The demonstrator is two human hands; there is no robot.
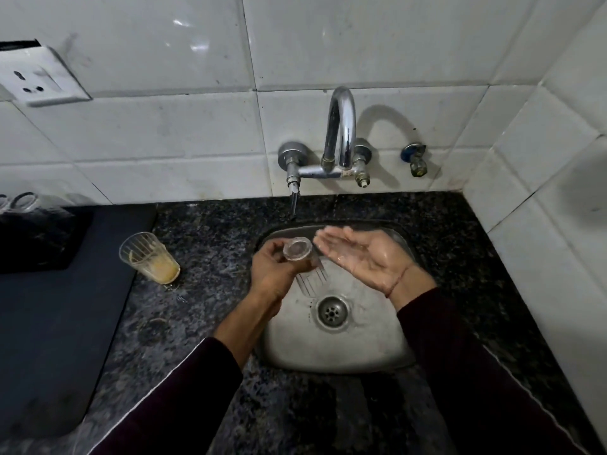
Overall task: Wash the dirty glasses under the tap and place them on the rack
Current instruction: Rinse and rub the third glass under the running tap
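Black and ridged, the rack point(36, 238) sits at the far left edge of the worktop point(203, 231), on a dark mat point(65, 307), with clear glasses point(23, 201) standing on it near the back wall. Just off the mat's right edge, on the speckled granite, a dirty glass point(147, 257) stands upright with yellowish dregs in its bottom and streaks up its ribbed side; a small wet patch lies at its foot.

Over the left half of the steel sink point(338, 343) my left hand point(276, 274) grips a ribbed glass point(302, 257), fingers curled round its body. It is tilted, base up and toward the tap point(341, 133), mouth down toward the drain point(332, 311).

Just right of it, my right hand point(361, 254) lies wide, palm up and wet, fingers straight and close to the glass's base; whether they touch it I cannot tell. A thin red thread circles that wrist. Both my sleeves are dark maroon.

Behind, the chrome spout arches from the white-tiled wall above the sink's back edge, and a small valve point(415, 159) sticks out of the tiles to its right.
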